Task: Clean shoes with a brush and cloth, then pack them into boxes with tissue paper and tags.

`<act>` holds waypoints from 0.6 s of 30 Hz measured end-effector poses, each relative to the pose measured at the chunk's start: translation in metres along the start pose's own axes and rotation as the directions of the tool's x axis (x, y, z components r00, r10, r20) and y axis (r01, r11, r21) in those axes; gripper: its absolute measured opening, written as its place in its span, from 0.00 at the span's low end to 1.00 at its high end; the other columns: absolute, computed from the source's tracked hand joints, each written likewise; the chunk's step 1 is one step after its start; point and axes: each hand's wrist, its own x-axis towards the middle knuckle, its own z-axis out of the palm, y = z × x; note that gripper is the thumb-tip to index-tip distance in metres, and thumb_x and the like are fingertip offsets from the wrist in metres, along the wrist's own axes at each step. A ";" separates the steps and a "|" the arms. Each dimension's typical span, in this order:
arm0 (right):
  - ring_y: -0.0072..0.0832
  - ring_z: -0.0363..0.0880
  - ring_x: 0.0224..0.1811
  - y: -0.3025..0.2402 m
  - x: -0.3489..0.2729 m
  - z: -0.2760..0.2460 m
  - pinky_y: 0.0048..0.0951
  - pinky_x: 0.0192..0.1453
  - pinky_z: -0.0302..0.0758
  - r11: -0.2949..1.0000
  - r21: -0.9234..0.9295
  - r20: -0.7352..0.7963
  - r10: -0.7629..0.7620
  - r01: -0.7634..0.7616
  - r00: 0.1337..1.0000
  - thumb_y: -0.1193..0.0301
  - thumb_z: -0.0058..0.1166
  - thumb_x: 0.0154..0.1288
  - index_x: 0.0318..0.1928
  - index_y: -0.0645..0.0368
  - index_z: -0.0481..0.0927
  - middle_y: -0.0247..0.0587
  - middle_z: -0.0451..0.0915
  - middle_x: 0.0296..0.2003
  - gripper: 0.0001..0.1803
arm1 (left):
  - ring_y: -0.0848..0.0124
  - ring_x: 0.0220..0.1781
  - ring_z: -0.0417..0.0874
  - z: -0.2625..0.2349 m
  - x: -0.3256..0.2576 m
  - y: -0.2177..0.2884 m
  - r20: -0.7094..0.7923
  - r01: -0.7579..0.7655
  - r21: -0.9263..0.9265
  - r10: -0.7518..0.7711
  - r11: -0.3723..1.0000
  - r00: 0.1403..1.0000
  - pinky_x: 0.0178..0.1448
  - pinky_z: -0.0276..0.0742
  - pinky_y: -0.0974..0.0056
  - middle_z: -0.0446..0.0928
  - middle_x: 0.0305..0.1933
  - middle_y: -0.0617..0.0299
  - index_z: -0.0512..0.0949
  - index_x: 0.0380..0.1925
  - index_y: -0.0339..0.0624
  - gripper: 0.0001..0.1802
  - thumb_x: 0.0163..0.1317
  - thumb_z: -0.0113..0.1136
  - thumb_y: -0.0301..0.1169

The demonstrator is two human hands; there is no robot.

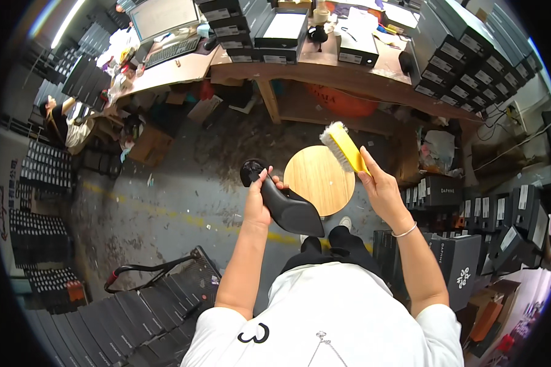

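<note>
A black heeled shoe [288,209] is in my left hand [260,199], tilted with its pointed toe toward my body. My fingers wrap round its heel end, where a dark rounded part [251,173] sticks out past my hand. In my right hand [381,188] I grip a yellow brush [344,147] by its near end. Its pale bristles face left, toward the shoe but apart from it. Behind both hands and lower down stands a round wooden stool [315,180].
Ahead runs a long workbench [239,71] with a monitor [163,18], a keyboard [172,52] and stacked shoe boxes [465,67]. A trolley [165,275] with rows of dark boxes stands at lower left. More boxes [456,257] are piled at right. Another person [58,116] is at far left.
</note>
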 end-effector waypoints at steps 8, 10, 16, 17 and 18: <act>0.43 0.81 0.30 0.037 -0.116 0.008 0.42 0.31 0.76 0.850 -0.493 0.628 0.201 0.185 0.752 0.67 0.48 0.67 0.59 0.46 0.69 0.45 0.78 0.31 0.20 | 0.63 0.29 0.76 -0.071 0.043 0.032 -0.231 -0.103 -0.227 0.050 0.968 0.972 0.44 0.77 0.57 0.72 0.23 0.58 0.69 0.25 0.39 0.09 0.61 0.56 0.31; 0.43 0.80 0.26 0.043 -0.133 -0.023 0.41 0.28 0.76 0.876 -0.478 0.525 0.220 0.071 0.823 0.65 0.50 0.67 0.60 0.45 0.69 0.43 0.78 0.28 0.21 | 0.63 0.29 0.75 -0.066 0.042 0.045 -0.226 -0.142 -0.144 0.107 0.979 0.968 0.45 0.76 0.58 0.71 0.22 0.58 0.69 0.26 0.39 0.09 0.62 0.54 0.30; 0.41 0.80 0.27 -0.026 -0.058 0.054 0.37 0.28 0.77 0.958 -0.090 0.399 -0.216 0.272 0.891 0.70 0.52 0.65 0.62 0.53 0.66 0.46 0.78 0.27 0.25 | 0.64 0.26 0.75 -0.017 0.035 -0.014 -0.122 0.090 -0.137 -0.107 0.987 0.987 0.38 0.77 0.59 0.72 0.23 0.59 0.71 0.29 0.40 0.08 0.62 0.56 0.31; 0.40 0.80 0.26 -0.035 -0.048 0.062 0.37 0.27 0.76 0.943 -0.157 0.388 -0.213 0.292 0.897 0.69 0.52 0.65 0.63 0.54 0.66 0.46 0.78 0.26 0.26 | 0.64 0.26 0.75 -0.023 0.035 -0.024 -0.073 0.060 -0.073 -0.066 0.995 0.995 0.37 0.77 0.59 0.72 0.23 0.59 0.71 0.29 0.40 0.08 0.61 0.57 0.31; 0.40 0.80 0.25 -0.039 -0.042 0.068 0.37 0.26 0.76 0.926 -0.202 0.379 -0.225 0.318 0.898 0.69 0.52 0.65 0.64 0.54 0.65 0.45 0.77 0.25 0.26 | 0.64 0.25 0.76 -0.036 0.041 -0.024 -0.033 0.007 -0.005 -0.007 1.000 0.999 0.36 0.78 0.59 0.72 0.23 0.59 0.71 0.30 0.40 0.08 0.61 0.58 0.32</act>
